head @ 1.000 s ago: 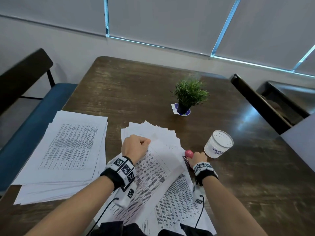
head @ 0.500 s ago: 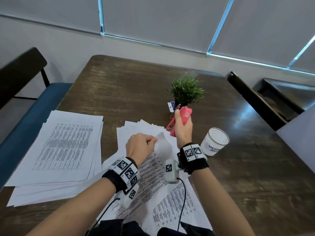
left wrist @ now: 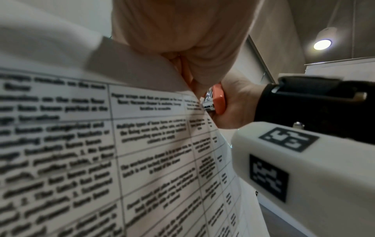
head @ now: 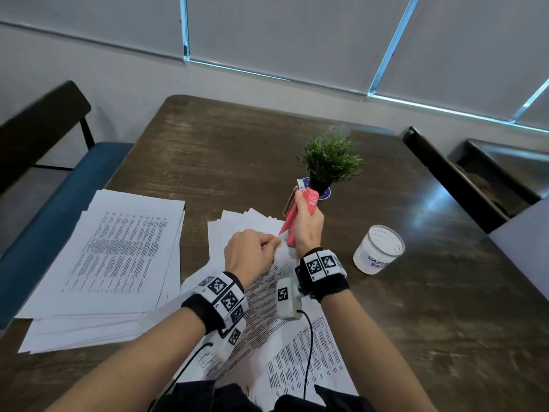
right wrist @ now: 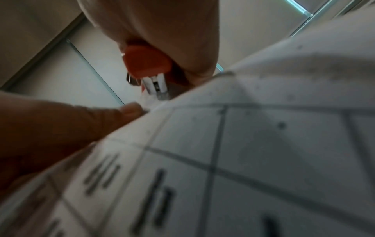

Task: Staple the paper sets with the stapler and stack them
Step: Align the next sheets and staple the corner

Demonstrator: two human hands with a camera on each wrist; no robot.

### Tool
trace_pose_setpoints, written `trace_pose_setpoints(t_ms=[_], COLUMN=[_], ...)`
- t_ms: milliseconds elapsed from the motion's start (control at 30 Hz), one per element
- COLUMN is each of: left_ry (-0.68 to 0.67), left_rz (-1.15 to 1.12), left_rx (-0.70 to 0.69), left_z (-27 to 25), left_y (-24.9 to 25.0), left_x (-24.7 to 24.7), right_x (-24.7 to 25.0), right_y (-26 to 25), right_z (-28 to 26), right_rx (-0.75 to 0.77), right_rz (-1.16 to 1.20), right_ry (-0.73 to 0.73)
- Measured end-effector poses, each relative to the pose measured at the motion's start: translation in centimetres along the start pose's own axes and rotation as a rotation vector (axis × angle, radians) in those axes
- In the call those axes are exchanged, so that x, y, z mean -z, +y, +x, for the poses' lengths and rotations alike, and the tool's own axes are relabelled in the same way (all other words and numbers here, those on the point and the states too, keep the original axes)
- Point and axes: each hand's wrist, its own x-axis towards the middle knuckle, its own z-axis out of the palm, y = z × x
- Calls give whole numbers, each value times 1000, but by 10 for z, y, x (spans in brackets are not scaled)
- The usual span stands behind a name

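Head view: right hand [head: 307, 230] has its grip wrapped round the pink stapler [head: 300, 215], held up off the counter [head: 237, 156] with the mouth end pointing down at the raised corner of a paper set [head: 267, 295]. Left hand [head: 249, 257] pinches that same corner, fingers curled, thumb close to the stapler mouth. Printed sheets [head: 300, 364] lie under both forearms at the near counter edge, more blank-side sheets [head: 237, 221] fan out just behind the hands. Big paper stack [head: 116, 257] sits at the left, its left side reaching the counter's left edge. White cup [head: 378, 248] stands right of the hands, apart from them. Small potted plant [head: 329, 162] stands behind the stapler. Far half and right side of the counter are bare dark wood. Blue bench [head: 59, 209] along the left, dark chair back [head: 451, 176] at the right, grey blinds [head: 297, 37] behind.

Left wrist view: left hand [left wrist: 182, 32] grips the sheet corner from above; paper set [left wrist: 101, 152] with table print fills the frame; stapler [left wrist: 218, 99] mouth touches the paper edge, right hand [left wrist: 237, 102] behind it. Ceiling lamp [left wrist: 322, 44] at upper right.

Right wrist view: blurry. Right hand [right wrist: 162, 32] clamps the stapler [right wrist: 148, 64], metal mouth at the paper set [right wrist: 243, 152] edge; left hand [right wrist: 61, 128] fingertip sits just beside the mouth.
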Motion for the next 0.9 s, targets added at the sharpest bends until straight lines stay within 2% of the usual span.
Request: trace_pose_setpoints(t_ms=[267, 400, 500, 600, 700, 800, 900], left_ry=[-26, 27, 115, 138, 148, 183, 252], left_rz=[-37, -86, -67, -53, -64, -97, -176], left_rx=[-55, 6, 84, 168, 233, 263, 235], left_z=[-3, -1, 2, 5, 9, 10, 12], left_y=[-3, -10, -26, -49, -71, -80, -82], left_x=[-6, -1, 10, 20, 30, 39, 46], right_x=[1, 4, 16, 31, 40, 43, 42], right_y=[7, 4, 3, 21, 52, 80, 92], right_z=[6, 11, 28, 42, 47, 44, 38], right_rx=[-20, 4, 32, -160, -298, -278, -223], right_rz=[-49, -179, -348, -527, -732, -937, -1062], right_ry=[177, 55, 86, 109, 45, -75, -101])
